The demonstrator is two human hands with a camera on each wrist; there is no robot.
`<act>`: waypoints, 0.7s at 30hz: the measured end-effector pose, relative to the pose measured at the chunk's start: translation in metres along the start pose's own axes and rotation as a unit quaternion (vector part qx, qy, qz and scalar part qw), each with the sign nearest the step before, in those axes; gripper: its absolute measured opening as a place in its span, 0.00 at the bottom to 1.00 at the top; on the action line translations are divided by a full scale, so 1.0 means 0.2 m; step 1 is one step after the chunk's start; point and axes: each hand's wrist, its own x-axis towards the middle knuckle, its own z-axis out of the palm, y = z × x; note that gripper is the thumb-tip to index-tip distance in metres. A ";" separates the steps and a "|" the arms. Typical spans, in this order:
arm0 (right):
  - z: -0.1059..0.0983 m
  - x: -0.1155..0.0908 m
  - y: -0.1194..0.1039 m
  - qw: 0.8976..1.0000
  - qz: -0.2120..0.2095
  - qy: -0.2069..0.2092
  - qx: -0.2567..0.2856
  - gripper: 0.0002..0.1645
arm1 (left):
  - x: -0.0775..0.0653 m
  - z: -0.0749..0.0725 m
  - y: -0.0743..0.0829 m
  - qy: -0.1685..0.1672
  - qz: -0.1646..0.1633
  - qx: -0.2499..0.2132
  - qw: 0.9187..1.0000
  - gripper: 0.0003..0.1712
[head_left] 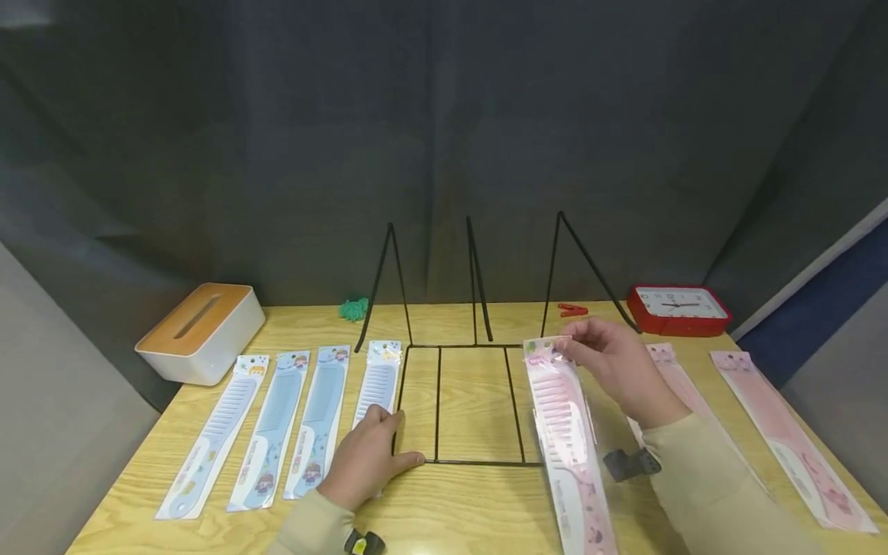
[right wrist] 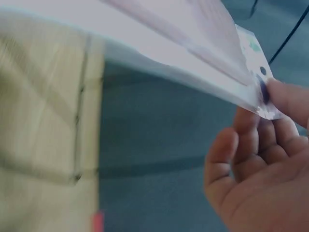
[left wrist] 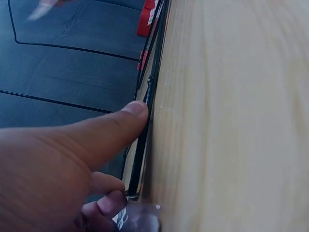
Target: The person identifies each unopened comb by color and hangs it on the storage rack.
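My right hand point(head_left: 617, 370) pinches the top corner of a packaged pink comb point(head_left: 565, 432) between thumb and fingers. The package hangs tilted over the right side of a black wire rack point(head_left: 479, 462), its lower end toward me. In the right wrist view, the thumb point(right wrist: 289, 99) presses near the hole in the package's header. My left hand point(head_left: 368, 459) grips the rack's front left corner, with the thumb point(left wrist: 123, 121) along the wire and the other fingers curled at the corner. Beside that hand lies a packaged blue comb point(head_left: 378, 381), partly hidden under it.
Several more packaged blue combs point(head_left: 277, 416) lie at left; packaged pink combs point(head_left: 784, 432) lie at right. At the back are a tissue box point(head_left: 229, 339), a green tangle point(head_left: 354, 309), a red clip point(head_left: 573, 310) and a red clock point(head_left: 680, 308). The rack's upright prongs point(head_left: 558, 247) stand toward the dark curtain.
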 end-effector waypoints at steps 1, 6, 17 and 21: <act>0.02 -0.04 -0.05 1.000 -0.025 0.013 -0.001 0.15 | 0.00 0.00 0.00 0.000 -0.001 0.000 1.000 0.49; 0.14 -0.19 -0.28 0.986 -0.145 0.062 0.061 0.06 | 0.00 0.00 0.01 0.000 -0.001 -0.002 1.000 0.48; 0.22 -0.25 -0.50 0.922 -0.314 0.047 0.221 0.04 | 0.00 0.00 0.01 -0.006 -0.004 -0.001 1.000 0.48; 0.22 -0.25 -0.52 0.929 -0.306 0.062 0.197 0.04 | 0.00 -0.01 0.01 -0.007 -0.005 0.003 1.000 0.48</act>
